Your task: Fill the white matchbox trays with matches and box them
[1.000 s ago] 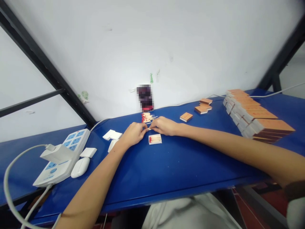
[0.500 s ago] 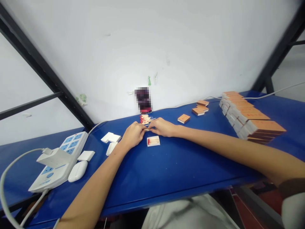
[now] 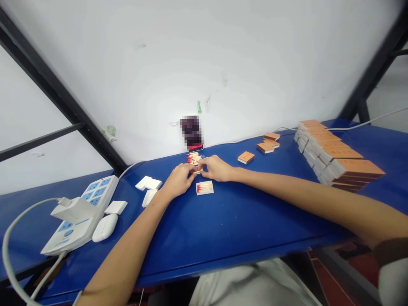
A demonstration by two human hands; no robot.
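Observation:
My left hand (image 3: 178,179) and my right hand (image 3: 217,168) meet over the blue table (image 3: 223,221), fingers pinched together on a small bundle of matchsticks (image 3: 198,171) held between them. Just below the hands lies an open white matchbox tray (image 3: 205,187) with red-tipped matches in it. Behind the hands a loose pile of matches (image 3: 193,157) rests near the wall.
Several empty white trays (image 3: 148,183) lie to the left, beside a white power strip (image 3: 81,212) with its cable and a white earbud case (image 3: 104,227). Orange matchboxes (image 3: 246,157) lie at the right, and a long stacked row of them (image 3: 334,155) stands further right.
Both hands stay pinched on the matches above the tray; only the camera view has shifted slightly.

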